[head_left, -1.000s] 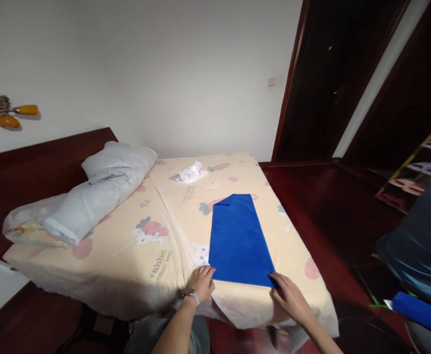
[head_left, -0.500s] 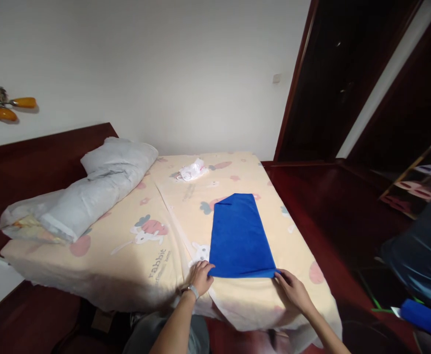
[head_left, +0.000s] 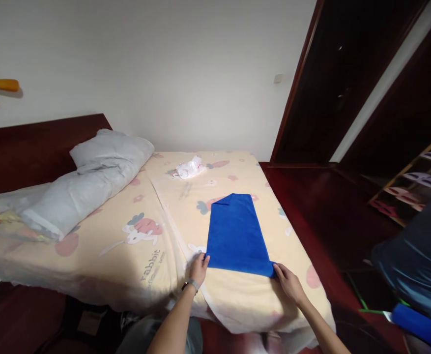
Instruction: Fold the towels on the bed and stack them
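Observation:
A blue towel (head_left: pixel 235 231) lies flat on the bed, its far left corner folded inward. Along its near edge runs a narrow folded-over strip. My left hand (head_left: pixel 199 270), with a band on the wrist, pinches the left end of that strip. At the opposite end, my right hand (head_left: pixel 289 282) grips the near right corner between thumb and fingers. Beneath the towel is a cream bedsheet (head_left: pixel 178 206) printed with rabbits and carrots.
A grey quilt (head_left: pixel 100 172) is heaped by the dark headboard (head_left: pixel 42 142). A white plastic bag (head_left: pixel 190 168) rests toward the wall. On the right are a shoe rack (head_left: pixel 403 189), a person in dark clothing (head_left: pixel 417 255) and another blue cloth (head_left: pixel 419 324).
The towel's near edge has been turned over into a wider strip, with both hands moving slightly away from me. The view has shifted a little to the right.

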`<state>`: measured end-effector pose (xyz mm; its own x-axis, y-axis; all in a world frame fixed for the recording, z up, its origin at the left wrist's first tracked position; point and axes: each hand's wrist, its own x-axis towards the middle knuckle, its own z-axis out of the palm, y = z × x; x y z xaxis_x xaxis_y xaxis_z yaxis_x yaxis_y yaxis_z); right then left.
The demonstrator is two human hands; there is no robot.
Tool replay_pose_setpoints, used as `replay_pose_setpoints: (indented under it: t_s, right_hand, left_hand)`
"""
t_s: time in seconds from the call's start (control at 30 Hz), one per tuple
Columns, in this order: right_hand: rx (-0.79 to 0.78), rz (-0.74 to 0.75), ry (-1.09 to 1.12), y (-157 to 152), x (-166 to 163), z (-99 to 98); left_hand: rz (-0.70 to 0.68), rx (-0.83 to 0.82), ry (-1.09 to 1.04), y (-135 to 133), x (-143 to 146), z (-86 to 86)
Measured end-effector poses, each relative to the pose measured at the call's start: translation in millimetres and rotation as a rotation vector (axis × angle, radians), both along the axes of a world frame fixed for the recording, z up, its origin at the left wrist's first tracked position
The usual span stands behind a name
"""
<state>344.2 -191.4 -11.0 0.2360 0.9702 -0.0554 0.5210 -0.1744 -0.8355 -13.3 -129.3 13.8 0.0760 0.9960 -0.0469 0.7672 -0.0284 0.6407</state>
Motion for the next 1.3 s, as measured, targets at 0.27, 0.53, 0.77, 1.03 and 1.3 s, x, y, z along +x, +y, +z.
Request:
replay_pose_setpoints:
  t_s: [0.27,0.53,0.77,1.03,1.3]
  right_hand:
    - [-0.108,0.062,-0.177,-8.1,-0.6,0.4]
    - [-0.112,-0.113,-0.27,-19.7,-21.9,2.3]
    - [-0.015,-0.138,-0.423,-22.6,-34.2,-5.0]
    - [0.306,0.119,-0.473,-35.7,-12.0,-6.2]
    - [0.227,0.354,-0.5,-32.8,-2.2,-13.6]
  left_hand:
    - [0.028,-0.076,0.385,-4.4,16.0,12.6]
    - [0.097,-0.087,0.452,-6.6,7.6,7.9]
    - [0.156,-0.111,0.305,-6.6,-4.5,10.3]
    - [-0.283,0.284,0.274,-31.2,-8.2,2.8]
    - [-0.292,0.204,0.246,-21.6,-17.2,-10.4]
